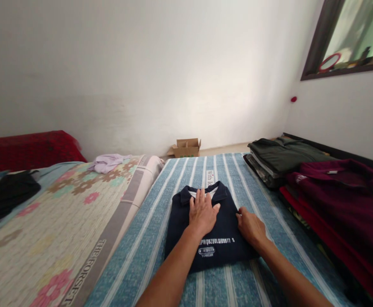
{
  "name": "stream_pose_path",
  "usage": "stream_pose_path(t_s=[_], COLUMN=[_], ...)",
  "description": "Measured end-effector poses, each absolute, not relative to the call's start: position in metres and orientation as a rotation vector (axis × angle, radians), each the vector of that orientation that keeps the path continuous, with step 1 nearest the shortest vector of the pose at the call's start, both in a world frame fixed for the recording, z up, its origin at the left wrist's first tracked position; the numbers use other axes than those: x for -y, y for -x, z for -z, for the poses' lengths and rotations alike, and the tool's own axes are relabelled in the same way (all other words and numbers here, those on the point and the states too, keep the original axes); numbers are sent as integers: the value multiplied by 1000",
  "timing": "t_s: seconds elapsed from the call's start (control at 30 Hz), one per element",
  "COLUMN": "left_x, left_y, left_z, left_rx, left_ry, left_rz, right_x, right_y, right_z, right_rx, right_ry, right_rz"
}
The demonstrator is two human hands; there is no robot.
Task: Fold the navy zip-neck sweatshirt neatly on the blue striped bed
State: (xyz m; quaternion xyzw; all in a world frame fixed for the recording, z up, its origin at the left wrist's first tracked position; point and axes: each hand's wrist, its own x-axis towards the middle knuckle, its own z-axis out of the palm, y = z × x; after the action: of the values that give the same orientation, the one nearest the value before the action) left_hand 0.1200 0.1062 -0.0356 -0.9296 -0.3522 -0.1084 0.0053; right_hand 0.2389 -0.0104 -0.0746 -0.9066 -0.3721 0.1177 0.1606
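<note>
A folded navy collared shirt (180, 234) with white lettering lies on the blue striped bed cover (132, 256), its collar pointing away from me. My left hand (203, 213) rests flat on the shirt just below the collar, fingers spread. At the shirt's right edge, my right hand (250, 225) has its fingers curled in and closed on the fabric; the fingertips are partly hidden.
To the right are stacks of folded clothes, with a dark green garment (289, 153) and a maroon shirt (340, 183) on top. On the left, a floral bed cover (61, 213) bears a lilac cloth (108, 163) and a black garment (9, 196). A cardboard box (186, 149) stands by the wall.
</note>
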Motion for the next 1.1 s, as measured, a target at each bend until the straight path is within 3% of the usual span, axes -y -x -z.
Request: stream_pose_path(t_s=[0.17,0.6,1.1], left_x=[-111,-111,-109], left_y=[-125,-122,-125], left_z=[65,66,70], left_rx=[1130,1122,1083], left_ry=[2916,2886,2906], left_rz=[229,266,288], right_x=[11,-49,-60], right_y=[-239,-277,-281], right_z=[70,80,92], right_rx=[1064,1146,1245], right_ry=[2576,2190,2160], right_rz=[-286,-132,-177])
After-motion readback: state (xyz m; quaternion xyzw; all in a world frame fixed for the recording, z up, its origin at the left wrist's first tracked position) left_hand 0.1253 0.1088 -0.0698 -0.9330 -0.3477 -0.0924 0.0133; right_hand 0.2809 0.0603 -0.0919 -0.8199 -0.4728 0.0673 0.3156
